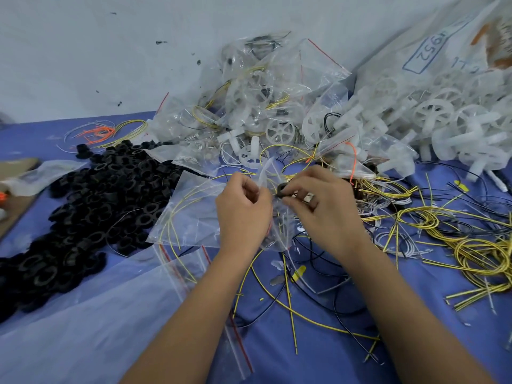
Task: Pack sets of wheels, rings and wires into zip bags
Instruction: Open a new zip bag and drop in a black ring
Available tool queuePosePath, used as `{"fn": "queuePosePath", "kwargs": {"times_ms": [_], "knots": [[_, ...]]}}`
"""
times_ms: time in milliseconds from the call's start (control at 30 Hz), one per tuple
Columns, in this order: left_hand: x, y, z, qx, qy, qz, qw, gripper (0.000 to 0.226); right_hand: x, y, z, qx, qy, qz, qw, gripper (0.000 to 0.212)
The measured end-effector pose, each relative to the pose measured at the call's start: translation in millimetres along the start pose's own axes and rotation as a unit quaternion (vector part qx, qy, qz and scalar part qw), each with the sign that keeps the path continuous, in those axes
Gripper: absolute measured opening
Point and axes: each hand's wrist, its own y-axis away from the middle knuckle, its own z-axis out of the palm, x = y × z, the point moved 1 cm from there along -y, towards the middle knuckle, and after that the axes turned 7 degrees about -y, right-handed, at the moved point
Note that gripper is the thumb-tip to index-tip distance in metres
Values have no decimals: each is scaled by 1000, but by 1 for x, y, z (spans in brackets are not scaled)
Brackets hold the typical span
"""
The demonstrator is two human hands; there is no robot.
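Note:
My left hand [243,209] pinches the upper edge of a clear zip bag [274,234] that hangs between both hands. My right hand [318,206] pinches a black ring [282,189] at the bag's mouth. A heap of black rings [91,206] covers the left of the blue table. White spoked wheels [437,126] are piled at the back right. Yellow wires [476,245] and black wires [321,261] lie tangled on the right and in front of my hands.
Filled zip bags [257,92] are stacked against the wall at the back centre. Empty zip bags [191,217] with red strips lie flat under my left forearm. Orange wires [97,133] sit at the back left. A brown board [16,206] lies at the left edge.

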Motion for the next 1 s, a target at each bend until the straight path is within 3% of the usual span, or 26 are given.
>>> {"fn": "queuePosePath", "kwargs": {"times_ms": [100,233,367,433,500,567,700,867,1000], "knots": [[3,0,-2,14,25,19,999,22,3,1,4,-69,32,-3,997,14],[4,1,0,8,32,40,999,24,4,1,6,-74,31,2,997,18],[9,3,-2,30,22,86,996,24,-2,3,12,-59,-133,47,988,25],[9,2,-3,45,31,92,994,23,-1,3,10,12,-205,105,973,32],[7,0,-4,47,39,88,994,23,6,2,1,106,-122,127,979,30],[5,1,-4,38,45,74,996,24,18,3,-8,132,26,137,981,23],[3,1,0,13,67,27,997,25,33,4,-9,1,184,196,963,34],[-5,-4,2,-1,97,-50,994,24,35,0,-1,-105,248,243,932,62],[-9,-8,-3,21,158,-103,982,25,32,-1,3,-135,301,236,914,49]]}}
